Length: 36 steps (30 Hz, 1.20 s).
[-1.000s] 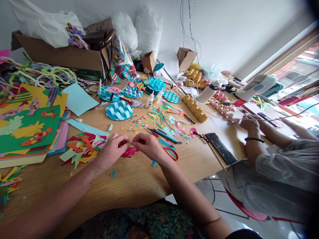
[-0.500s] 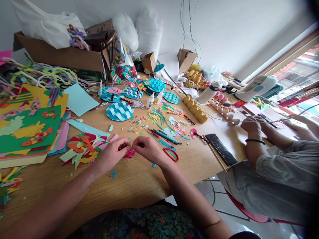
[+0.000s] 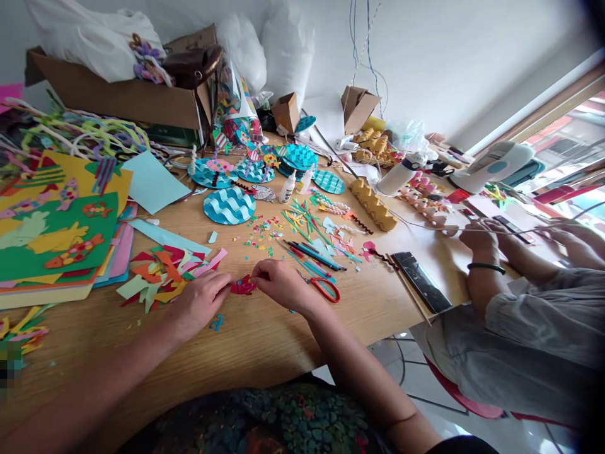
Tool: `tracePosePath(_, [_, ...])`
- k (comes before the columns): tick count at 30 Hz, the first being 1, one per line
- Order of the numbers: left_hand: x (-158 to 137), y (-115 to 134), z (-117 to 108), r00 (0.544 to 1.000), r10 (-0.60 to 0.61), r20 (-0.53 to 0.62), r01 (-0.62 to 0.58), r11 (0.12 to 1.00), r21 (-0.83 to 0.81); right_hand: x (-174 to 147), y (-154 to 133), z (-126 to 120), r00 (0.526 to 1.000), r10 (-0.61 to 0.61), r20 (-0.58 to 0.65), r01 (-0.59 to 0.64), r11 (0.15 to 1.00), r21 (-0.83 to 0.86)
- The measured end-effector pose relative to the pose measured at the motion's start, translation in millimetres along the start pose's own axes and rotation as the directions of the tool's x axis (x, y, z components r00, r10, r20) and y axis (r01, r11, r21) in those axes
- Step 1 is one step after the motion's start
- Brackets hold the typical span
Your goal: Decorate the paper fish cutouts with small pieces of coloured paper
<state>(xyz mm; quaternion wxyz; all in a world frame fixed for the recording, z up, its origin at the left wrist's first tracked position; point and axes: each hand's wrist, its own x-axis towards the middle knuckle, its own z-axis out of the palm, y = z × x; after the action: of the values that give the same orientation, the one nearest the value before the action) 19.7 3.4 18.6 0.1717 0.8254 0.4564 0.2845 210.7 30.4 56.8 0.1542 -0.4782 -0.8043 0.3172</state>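
Observation:
A small pinkish-red paper fish (image 3: 244,285) with dots on it lies between my hands, low over the wooden table. My left hand (image 3: 204,297) has its fingers closed at the fish's left end, pinching it. Over the fish's right end, my right hand (image 3: 282,285) is curled with thumb and forefinger together; whatever they pinch is too small or hidden to make out. Tiny coloured paper dots (image 3: 265,228) are scattered beyond my hands. Red-handled scissors (image 3: 325,290) rest just right of my right hand. A blue paper scrap (image 3: 216,323) lies near my left wrist.
Paper scraps (image 3: 158,274) and green sheets with paper fish (image 3: 61,236) are at left. Behind are wavy blue discs (image 3: 229,205), glue bottles (image 3: 288,188) and pens (image 3: 314,255). A black phone (image 3: 422,282) lies at right, near another person's hands (image 3: 479,236).
My left hand has shifted left and down, so the fish between my hands shows more fully. My right hand stays nearly in place, its fingers still pinched.

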Motion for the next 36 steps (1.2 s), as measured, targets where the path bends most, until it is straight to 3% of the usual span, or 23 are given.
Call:
tracePosePath(9, [-13.9, -4.4, 5.8, 0.989, 0.143, 0.024, -0.145, 0.982, 0.124, 4.4, -4.5, 12.8, 0.996, -0.011, 0.088, 0.029, 0.979, -0.202])
tracePosePath(18, [-15.2, -4.1, 5.6, 0.983, 0.185, 0.002, -0.184, 0.973, 0.142, 7.8, -14.2, 15.8, 0.987, 0.01, 0.16, 0.054, 0.92, -0.389])
tracePosePath(36, [-15.9, -3.6, 4.4, 0.987, 0.162, 0.008, -0.162, 0.978, 0.134, 9.3, -20.3, 16.7, 0.976, 0.065, 0.206, 0.037, 0.89, -0.454])
